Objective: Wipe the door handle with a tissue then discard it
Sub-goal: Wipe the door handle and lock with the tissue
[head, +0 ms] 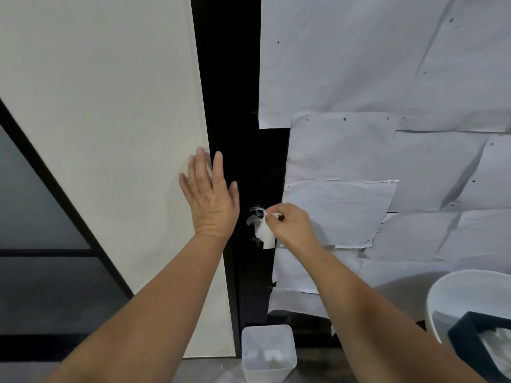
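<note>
Paper-covered walls flank a black door where my right hand point(289, 225) pinches a tissue point(266, 234) against the handle point(255, 217), mid-wipe; left hand point(211, 199) braces flat, empty. Discarding into the near bin point(268, 367) remains.

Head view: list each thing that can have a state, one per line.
left hand: open, flat against the wall and door frame
right hand: shut on the tissue
tissue: crumpled, pressed at the door handle
door handle: partly covered by the tissue
small white bin: open, some white scraps inside
</note>
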Demonstrator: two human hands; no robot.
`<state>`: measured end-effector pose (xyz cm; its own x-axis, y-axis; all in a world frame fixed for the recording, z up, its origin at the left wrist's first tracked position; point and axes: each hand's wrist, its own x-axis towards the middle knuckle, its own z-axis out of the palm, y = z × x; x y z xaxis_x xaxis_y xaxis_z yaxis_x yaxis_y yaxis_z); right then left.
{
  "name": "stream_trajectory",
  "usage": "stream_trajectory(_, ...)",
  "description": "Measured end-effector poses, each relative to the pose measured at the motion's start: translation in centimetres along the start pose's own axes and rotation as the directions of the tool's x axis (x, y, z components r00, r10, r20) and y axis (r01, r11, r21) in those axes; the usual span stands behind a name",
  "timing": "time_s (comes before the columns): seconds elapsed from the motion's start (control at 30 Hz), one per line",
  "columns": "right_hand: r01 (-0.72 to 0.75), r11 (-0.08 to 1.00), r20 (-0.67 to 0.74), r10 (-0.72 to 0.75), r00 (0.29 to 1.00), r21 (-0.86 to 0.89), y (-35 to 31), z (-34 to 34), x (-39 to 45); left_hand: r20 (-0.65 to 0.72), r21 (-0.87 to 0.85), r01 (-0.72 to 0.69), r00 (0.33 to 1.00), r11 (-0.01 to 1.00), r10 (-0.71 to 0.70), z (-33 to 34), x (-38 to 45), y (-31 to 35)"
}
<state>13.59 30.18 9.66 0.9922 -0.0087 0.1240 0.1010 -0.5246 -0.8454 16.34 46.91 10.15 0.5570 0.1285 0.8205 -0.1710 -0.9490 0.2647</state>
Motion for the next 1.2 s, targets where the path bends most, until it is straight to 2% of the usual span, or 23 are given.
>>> stream_trajectory(0.07, 0.139, 0.945, -0.003, -0.147, 0.989, -0.296, 1.0, 1.0, -0.1, 0.01, 0.005, -0.014, 1.0, 1.0, 0.014, 0.6, 0.7, -0.4)
stream_trajectory(0.13, 0.258, 0.773, 0.006, -0.313, 0.95, -0.579, 2.1, 2.0, -0.3, 0.031, 0.013, -0.041, 0.999, 0.999, 0.041, 1.4, 0.8, -0.8)
stream_trajectory(0.2, 0.295, 0.65, 0.02, -0.395, 0.919, -0.7, 2.5, 2.8, -0.6, 0.041, 0.017, -0.055, 0.998, 0.998, 0.055, 2.0, 0.8, -1.2)
stream_trajectory(0.33, 0.324, 0.534, 0.077, -0.432, 0.899, -0.781, 2.7, 3.8, -1.2, 0.011, 0.014, -0.06, 0.998, 0.998, 0.06, 2.6, 0.7, -1.3)
stream_trajectory(0.5, 0.338, 0.516, 0.099, -0.435, 0.895, -0.787, 3.8, 2.7, -1.4, 0.009, -0.007, -0.071, 0.997, 0.997, 0.071, 2.5, 0.6, -1.4)
stream_trajectory(0.73, 0.177, 0.596, 0.012, -0.271, 0.963, -0.783, 6.1, -0.1, -1.5, 0.082, -0.028, -0.066, 0.994, 0.997, 0.068, 1.8, 0.4, -1.2)
stream_trajectory(0.97, 0.272, 0.626, 0.086, -0.31, 0.947, -0.731, 4.6, 0.8, -2.3, 0.103, -0.055, -0.02, 0.994, 0.998, 0.026, 1.0, 0.2, -0.4)
stream_trajectory(1.13, 0.143, 0.627, 0.001, -0.221, 0.975, -0.766, 7.0, -2.1, -2.1, 0.148, -0.043, -0.035, 0.988, 0.998, 0.041, 0.9, 0.0, -0.5)
stream_trajectory(1.2, 0.144, 0.625, -0.024, -0.252, 0.967, -0.767, 6.5, -1.6, -2.2, 0.16, -0.032, -0.038, 0.986, 0.999, 0.042, 0.8, 0.0, -0.4)
